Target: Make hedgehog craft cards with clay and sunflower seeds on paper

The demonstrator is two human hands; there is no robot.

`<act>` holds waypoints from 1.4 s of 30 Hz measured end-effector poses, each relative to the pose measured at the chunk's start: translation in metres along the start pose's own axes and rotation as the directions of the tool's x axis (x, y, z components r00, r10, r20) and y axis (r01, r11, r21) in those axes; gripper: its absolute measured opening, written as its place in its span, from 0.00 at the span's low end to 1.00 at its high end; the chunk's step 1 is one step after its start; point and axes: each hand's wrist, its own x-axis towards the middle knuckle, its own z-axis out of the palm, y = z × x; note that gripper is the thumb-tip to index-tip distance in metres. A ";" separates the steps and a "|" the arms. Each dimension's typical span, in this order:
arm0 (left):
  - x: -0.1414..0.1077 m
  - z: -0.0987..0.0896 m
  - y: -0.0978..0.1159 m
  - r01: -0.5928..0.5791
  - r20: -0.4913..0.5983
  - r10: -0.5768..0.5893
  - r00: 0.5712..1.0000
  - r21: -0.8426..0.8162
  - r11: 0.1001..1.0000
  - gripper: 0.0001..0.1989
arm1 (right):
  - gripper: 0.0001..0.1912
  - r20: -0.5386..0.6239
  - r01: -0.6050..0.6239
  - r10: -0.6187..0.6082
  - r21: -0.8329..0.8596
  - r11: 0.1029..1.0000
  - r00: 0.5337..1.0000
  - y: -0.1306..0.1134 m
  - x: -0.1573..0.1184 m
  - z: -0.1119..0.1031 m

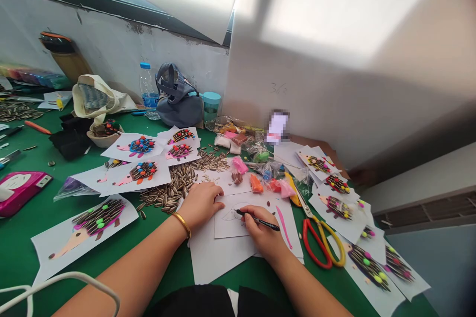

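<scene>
Green worktop [18, 237] below me. My right hand [262, 233] pinches a black pen [260, 221] on a white paper sheet [226, 230], my left hand [201, 203] resting spread beside it, red-and-yellow scissors [322, 245] at three o'clock.

Your right hand [260, 233] grips a black pen [260, 221], drawing on white paper [226, 220] under your flat left hand [201, 203]. Scissors [305, 235] lie nearby; sunflower seeds [167, 190] and hedgehog pictures [98, 223] cover the green table [22, 237].
</scene>
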 end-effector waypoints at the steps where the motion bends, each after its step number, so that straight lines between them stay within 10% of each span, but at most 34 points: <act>1: 0.000 0.000 0.000 0.000 -0.001 0.000 1.000 0.000 1.000 0.11 | 0.12 0.019 0.021 -0.020 -0.008 1.000 1.000 -0.002 -0.001 0.000; 42: 0.001 0.001 -0.001 -0.012 -0.002 0.012 1.000 0.009 1.000 0.10 | 0.11 -0.039 -0.024 0.021 -0.081 0.996 0.999 0.000 0.003 -0.001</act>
